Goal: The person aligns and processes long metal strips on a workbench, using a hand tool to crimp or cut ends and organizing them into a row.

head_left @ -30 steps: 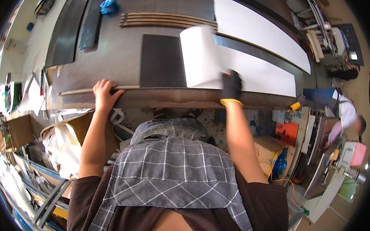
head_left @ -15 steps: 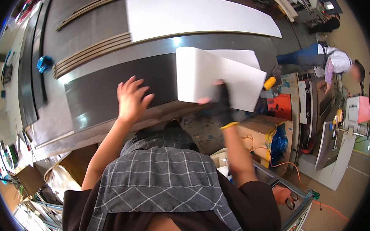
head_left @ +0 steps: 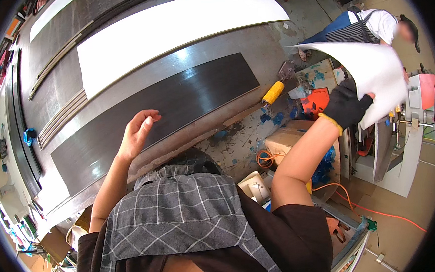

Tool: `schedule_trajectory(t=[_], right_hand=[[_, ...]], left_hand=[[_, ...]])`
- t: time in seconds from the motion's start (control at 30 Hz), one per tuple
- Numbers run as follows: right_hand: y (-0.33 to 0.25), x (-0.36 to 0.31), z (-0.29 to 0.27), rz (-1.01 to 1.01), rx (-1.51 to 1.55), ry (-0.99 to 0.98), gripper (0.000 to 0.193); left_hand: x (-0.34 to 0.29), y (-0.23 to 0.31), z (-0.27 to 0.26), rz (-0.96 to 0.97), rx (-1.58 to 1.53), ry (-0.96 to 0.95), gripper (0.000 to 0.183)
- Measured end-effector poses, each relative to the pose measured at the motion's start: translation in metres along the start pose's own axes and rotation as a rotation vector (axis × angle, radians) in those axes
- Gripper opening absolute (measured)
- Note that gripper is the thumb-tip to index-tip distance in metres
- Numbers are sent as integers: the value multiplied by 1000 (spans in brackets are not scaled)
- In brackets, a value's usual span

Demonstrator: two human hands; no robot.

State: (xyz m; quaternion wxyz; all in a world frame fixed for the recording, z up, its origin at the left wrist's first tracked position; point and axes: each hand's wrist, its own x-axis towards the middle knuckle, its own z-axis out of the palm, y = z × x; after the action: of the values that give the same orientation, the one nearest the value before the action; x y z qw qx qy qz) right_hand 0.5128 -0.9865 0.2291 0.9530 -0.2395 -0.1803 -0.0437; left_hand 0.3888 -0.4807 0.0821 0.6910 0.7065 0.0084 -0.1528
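Off the right end of the worktable, my right hand (head_left: 346, 104), in a black glove with a yellow cuff and bare fingertips, is closed on a curled white sheet (head_left: 380, 73). The sheet bends upward and hangs clear of the table. My bare left hand (head_left: 138, 135) hovers over the near edge of a long dark panel (head_left: 199, 89), its fingers loosely bent and apart from the thumb, with nothing visible in it. The panel's dark top is fully uncovered. Behind it lies a long white-topped panel (head_left: 181, 33).
Thin brown strips (head_left: 64, 118) lie left of the white panel. A yellow roller (head_left: 273, 92) sits at the table's right corner. A cardboard box (head_left: 285, 142) and orange cable (head_left: 350, 195) are at the lower right. A co-worker (head_left: 365, 27) bends over at the far right.
The white sheet has come off the dark panel's right part and moved right with my right hand. My left hand has gone from spread fingers to loosely bent ones. The view has shifted.
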Motion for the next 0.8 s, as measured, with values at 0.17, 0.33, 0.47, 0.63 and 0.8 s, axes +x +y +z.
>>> schedule_trajectory(t=[0.17, 0.33, 0.47, 0.63, 0.8], right_hand=[[206, -71, -15, 279, -285, 568, 45], [267, -118, -38, 96, -1845, 28, 51], [182, -76, -126, 95, -2177, 624, 63], [150, -96, -202, 476, -1898, 1300, 76], [158, -151, -172, 474, -1677, 1296, 55]], left_hand=[[39, 51, 43, 3, -261, 10, 49], [2, 53, 12, -17, -316, 564, 28], [-137, 28, -125, 181, -323, 1078, 35], [-413, -16, -288, 152, 210, 1675, 43], [-708, -125, -388, -428, 194, 2521, 68]])
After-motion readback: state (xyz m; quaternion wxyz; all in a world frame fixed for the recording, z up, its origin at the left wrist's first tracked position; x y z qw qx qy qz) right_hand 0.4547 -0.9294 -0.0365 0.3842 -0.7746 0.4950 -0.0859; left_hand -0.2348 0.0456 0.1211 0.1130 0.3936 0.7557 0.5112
